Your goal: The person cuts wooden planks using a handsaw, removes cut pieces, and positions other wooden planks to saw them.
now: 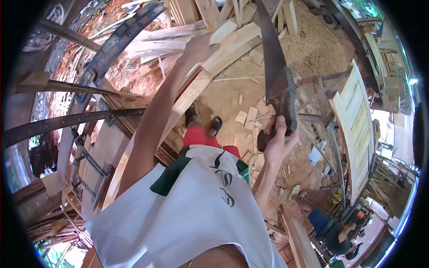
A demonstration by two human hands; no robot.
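Observation:
My right hand [280, 142] is wrapped round the handle of a handsaw [276, 62], whose dark blade points away from me, toward the top of the view. The blade's far end passes close to the end of a long light beam [237, 43]. On that beam, my left hand [200, 48] grips a short pale piece of wood [223, 32], part of which sticks out beyond the fingers. Some of the left fingers are hidden by the hand itself. A reddish-brown edge of timber [193, 85] lies under the left forearm.
Wood offcuts [246, 117] litter the ground by my feet. Stacked boards [165, 38] lie beyond the left hand. A curved metal strip [76, 123] reaches in from the left. At right stands a panelled door [357, 134]; another person [337, 239] is at lower right.

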